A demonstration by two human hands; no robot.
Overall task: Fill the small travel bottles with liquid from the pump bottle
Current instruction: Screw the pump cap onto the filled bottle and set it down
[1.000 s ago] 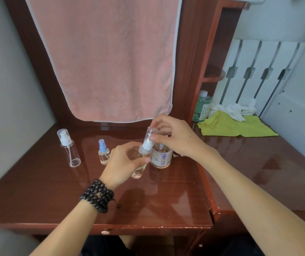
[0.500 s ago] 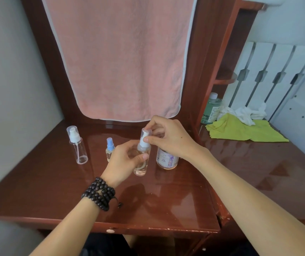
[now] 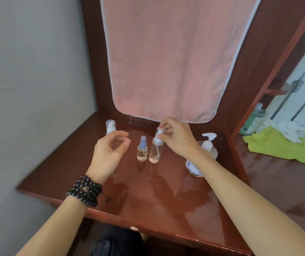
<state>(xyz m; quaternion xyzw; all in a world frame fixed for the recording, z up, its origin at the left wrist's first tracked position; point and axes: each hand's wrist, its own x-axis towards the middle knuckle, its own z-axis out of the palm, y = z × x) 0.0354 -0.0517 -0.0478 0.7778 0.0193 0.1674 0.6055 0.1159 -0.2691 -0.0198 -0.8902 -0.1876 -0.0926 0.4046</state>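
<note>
A tall clear travel bottle (image 3: 155, 151) with a white sprayer and clear cap stands upright on the brown desk (image 3: 148, 196). My right hand (image 3: 175, 139) pinches its cap at the top. Just left of it stands a small clear bottle (image 3: 142, 149) with a blue sprayer. My left hand (image 3: 109, 156) hovers left of both, fingers loosely curled, holding nothing. Behind that hand another clear capped bottle (image 3: 110, 127) is partly hidden. The pump bottle (image 3: 202, 154), clear with a white pump, stands behind my right wrist.
A pink towel (image 3: 175, 58) hangs at the back of the desk. On the lower surface to the right lie a yellow-green cloth (image 3: 281, 145), a white rag (image 3: 292, 129) and a green bottle (image 3: 253, 121). A grey wall borders the desk's left side.
My left hand has let go of the tall travel bottle and drawn away to the left. The bottle now stands beside the blue-topped one, my right hand still on its cap. The view swung left.
</note>
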